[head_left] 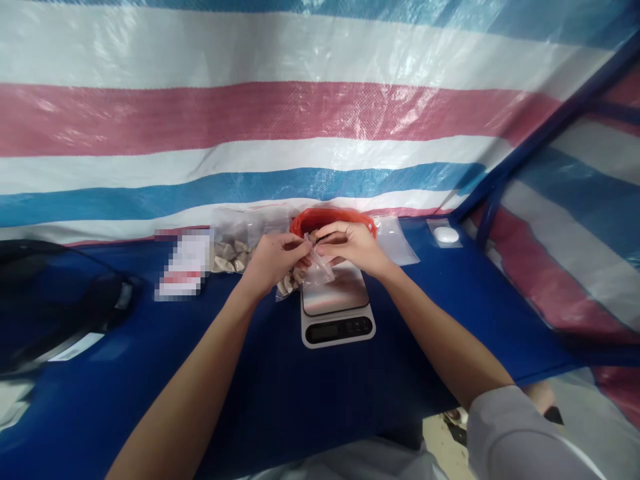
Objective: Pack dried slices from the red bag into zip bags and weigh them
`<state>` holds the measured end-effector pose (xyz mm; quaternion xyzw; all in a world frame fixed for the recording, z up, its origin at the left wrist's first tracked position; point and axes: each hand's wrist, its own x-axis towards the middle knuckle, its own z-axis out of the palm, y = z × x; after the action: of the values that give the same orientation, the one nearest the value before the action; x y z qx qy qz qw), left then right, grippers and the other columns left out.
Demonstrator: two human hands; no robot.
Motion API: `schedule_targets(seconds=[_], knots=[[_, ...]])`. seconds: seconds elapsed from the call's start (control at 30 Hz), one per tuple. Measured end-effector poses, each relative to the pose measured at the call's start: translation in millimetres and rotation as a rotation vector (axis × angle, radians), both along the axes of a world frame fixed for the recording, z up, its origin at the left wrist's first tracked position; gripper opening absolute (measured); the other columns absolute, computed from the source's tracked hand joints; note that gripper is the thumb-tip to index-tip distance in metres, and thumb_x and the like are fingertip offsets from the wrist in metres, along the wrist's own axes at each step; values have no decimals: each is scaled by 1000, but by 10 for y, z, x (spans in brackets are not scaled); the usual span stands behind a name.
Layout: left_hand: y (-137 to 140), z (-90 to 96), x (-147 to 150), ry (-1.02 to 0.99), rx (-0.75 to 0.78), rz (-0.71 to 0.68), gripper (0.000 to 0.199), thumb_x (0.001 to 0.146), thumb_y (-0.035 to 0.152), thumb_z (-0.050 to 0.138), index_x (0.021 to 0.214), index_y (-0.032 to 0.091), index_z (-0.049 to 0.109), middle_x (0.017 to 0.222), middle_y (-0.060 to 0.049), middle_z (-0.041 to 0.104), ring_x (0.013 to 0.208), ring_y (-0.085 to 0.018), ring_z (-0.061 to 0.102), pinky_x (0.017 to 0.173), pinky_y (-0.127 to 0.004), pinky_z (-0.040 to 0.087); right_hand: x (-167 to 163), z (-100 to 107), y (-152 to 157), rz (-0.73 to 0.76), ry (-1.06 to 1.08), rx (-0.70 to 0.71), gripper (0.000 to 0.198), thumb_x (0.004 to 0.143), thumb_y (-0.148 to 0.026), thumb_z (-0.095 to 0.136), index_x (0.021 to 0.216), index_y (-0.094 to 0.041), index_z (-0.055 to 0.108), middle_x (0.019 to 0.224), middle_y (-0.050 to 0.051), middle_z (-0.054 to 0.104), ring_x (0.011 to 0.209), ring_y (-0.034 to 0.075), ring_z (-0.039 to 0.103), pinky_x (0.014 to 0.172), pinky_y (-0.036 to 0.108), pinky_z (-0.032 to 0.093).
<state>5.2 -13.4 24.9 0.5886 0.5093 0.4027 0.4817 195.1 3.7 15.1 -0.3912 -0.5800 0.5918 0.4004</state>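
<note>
Over a white digital scale (337, 300) with a shiny metal plate, a small clear zip bag (319, 273) hangs between my two hands. My left hand (273, 263) pinches one side of it with thumb and finger. The other side, close to the opening, is held by the closed fingertips of my right hand (354, 248). Just behind them is a red-orange basket (313, 217), its inside largely hidden by my hands. Bags of beige stone-like pieces (227, 259) lie left of my left hand, and another such bag (286, 285) is partly under it.
Flat clear bags (397, 240) lie right of the basket. A small bag with a white rounded object (446, 235) is farther right. A blurred paper card (185, 263) and a black item with a strap (95, 313) are at left. Striped sheeting (250, 120) backs the blue table (270, 393).
</note>
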Motion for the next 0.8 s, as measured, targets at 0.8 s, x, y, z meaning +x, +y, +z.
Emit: schedule_targets(seconds=[0.8], knots=[[36,-33,-127,57,-10,-39,14,72,24,75,60,17,70,54,-3,66,46,-14,58,45,-23,46,105,-16,38,-121,-32,66,25,65,-33,84,80,-17,74,86,4,76,75,17,71,61,28,65]])
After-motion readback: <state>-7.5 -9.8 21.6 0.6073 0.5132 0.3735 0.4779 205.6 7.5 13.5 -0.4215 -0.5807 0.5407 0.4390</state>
